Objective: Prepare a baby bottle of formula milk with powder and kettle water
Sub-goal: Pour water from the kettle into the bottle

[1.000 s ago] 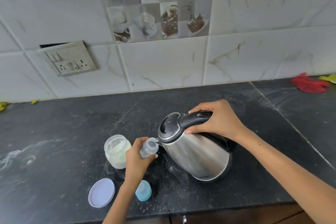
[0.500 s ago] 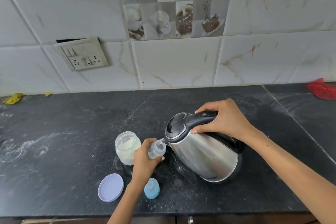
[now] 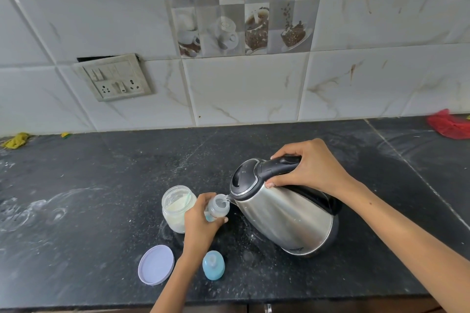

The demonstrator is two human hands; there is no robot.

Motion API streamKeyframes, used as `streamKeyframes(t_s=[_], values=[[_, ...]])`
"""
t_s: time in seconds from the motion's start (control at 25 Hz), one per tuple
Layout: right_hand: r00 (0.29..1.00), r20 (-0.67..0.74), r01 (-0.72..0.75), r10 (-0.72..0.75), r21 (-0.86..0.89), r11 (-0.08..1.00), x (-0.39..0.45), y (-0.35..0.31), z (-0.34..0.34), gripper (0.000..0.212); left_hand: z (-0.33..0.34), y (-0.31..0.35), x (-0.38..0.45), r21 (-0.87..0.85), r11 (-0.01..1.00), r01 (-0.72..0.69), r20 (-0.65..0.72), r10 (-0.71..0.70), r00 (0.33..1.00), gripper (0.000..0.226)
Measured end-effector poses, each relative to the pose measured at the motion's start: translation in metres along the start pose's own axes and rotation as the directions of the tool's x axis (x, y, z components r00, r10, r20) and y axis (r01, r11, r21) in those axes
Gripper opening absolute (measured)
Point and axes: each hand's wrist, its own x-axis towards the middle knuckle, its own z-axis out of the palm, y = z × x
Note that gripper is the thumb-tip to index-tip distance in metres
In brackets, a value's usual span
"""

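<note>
1. The right hand (image 3: 309,169) had its grip closed round the black handle of the steel kettle (image 3: 284,213), fingers curled over the top and the thumb pressed under the handle near the lid.
2. The kettle was tilted toward the left, its spout lowered to the mouth of the baby bottle (image 3: 218,208), and its lid was down.
3. The left hand (image 3: 201,221) held the baby bottle with its grip wrapped round the bottle's body, the open neck just under the spout and touching or nearly touching it.
4. A thin run of water showed at the spout, going into the bottle; how full the bottle was could not be told.
5. The open jar of powder (image 3: 178,207) stood on the dark counter (image 3: 101,185) just left of the left hand, partly filled with pale powder.
6. The jar's lilac lid (image 3: 156,264) lay flat on the counter near the front edge, left of the left forearm.
7. The blue bottle cap (image 3: 213,265) stood on the counter just right of that forearm, in front of the bottle.
8. White powder dusted the counter around these things.
9. A switch-and-socket plate (image 3: 114,77) sat on the tiled wall behind, a red cloth (image 3: 449,126) lay at the far right of the counter, and a yellow scrap (image 3: 16,140) at the far left.
</note>
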Motion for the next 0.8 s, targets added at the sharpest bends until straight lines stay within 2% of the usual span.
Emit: streamKeyframes(t_s=[0.8], values=[[1.000, 0.020, -0.009, 0.010, -0.054, 0.998, 0.0012, -0.0087, 0.0033, 0.051, 0.0007, -0.0016, -0.0004, -0.002, 1.000, 0.000, 0.001, 0.000, 1.000, 0.059]])
